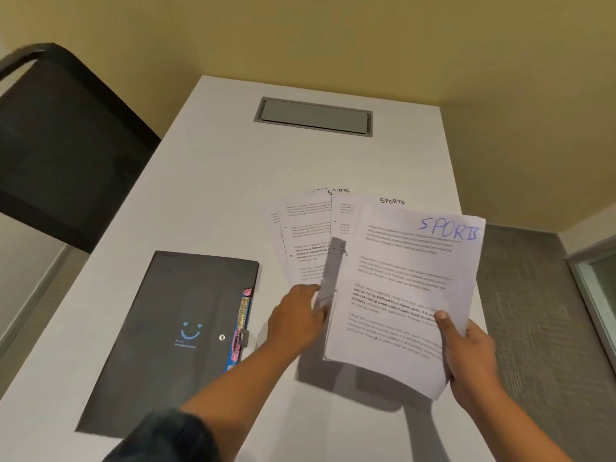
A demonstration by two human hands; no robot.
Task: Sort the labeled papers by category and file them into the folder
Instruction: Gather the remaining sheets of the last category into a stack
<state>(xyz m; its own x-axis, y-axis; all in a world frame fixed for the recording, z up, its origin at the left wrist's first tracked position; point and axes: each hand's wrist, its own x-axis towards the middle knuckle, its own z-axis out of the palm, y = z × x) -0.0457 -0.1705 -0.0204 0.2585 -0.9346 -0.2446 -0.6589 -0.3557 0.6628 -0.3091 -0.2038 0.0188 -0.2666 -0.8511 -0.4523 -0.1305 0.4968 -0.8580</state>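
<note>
Matt white paper sheets, matt dark plastic folder, smooth white table

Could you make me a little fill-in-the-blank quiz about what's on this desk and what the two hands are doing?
1. The sheet held up by the right hand is labeled ____ in blue ink.
2. The black folder on the table lies ____.
3. The folder's cover shows a blue ____.
4. The left hand reaches toward the fanned papers lying on the ____.

Missing words: SPORTS; closed; smiley face; table
</note>
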